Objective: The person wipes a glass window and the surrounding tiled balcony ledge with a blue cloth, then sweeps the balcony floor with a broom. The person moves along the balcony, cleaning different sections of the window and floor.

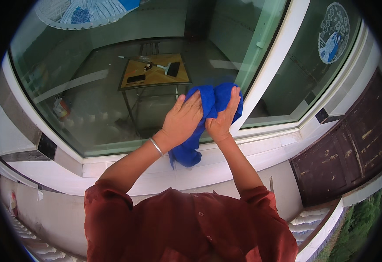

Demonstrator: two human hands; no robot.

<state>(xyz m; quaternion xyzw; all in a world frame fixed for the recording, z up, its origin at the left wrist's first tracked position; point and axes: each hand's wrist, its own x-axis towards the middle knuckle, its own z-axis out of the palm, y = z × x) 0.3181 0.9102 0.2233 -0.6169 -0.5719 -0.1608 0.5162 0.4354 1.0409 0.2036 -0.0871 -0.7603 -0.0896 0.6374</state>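
While blue cloth (208, 103) sits bunched just left of white window bar (268, 65), left hand (181, 120) and right hand (221, 123) lie on it, fingers extended, unclenched. Looks mid-job; finished share of glass (99, 100) can't be told.

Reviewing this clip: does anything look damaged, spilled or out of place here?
Yes, the dark brown door at the right looks damaged: pale scuffs and streaks interrupt its finish. Otherwise nothing stands out around the left hand and right hand, both on the blue cloth at the window.
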